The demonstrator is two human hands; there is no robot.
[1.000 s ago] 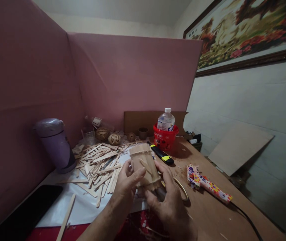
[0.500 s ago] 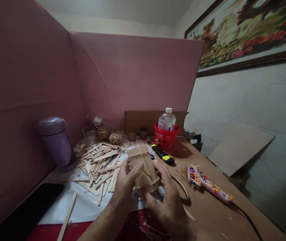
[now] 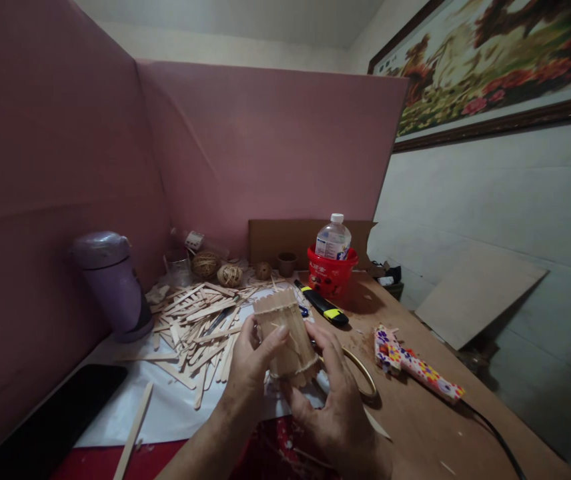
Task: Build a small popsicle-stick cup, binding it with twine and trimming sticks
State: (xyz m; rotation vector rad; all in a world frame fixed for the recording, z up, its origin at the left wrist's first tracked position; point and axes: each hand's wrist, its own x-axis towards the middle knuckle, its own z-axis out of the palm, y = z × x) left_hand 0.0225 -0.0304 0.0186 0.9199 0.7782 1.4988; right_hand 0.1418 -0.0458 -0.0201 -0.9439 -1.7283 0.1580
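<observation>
Between my two hands is a small craft piece made of wooden craft sticks (image 3: 288, 343), with rounded stick ends along its top and bottom and a twine-like band near each end. My left hand (image 3: 253, 363) grips its left side, the thumb lying across the front face. On the right edge and lower corner, the fingers and thumb of my right hand (image 3: 333, 393) close around it. The piece is held tilted above the table's front edge; its back is hidden. Behind my right hand shows part of a gold-coloured ring (image 3: 363, 373).
Loose craft sticks (image 3: 200, 327) lie heaped on white paper (image 3: 165, 420). Around them are a purple flask (image 3: 115, 287), a black phone (image 3: 65, 407), twine balls (image 3: 205, 265), a yellow-black utility knife (image 3: 323, 305), a red bucket (image 3: 333, 277) holding a bottle, and a flower-patterned glue gun (image 3: 410, 367) with a cord.
The craft-stick piece has tilted slightly in my hands, so its front face and lower stick ends show more fully. Both hands keep their grip almost in the same place.
</observation>
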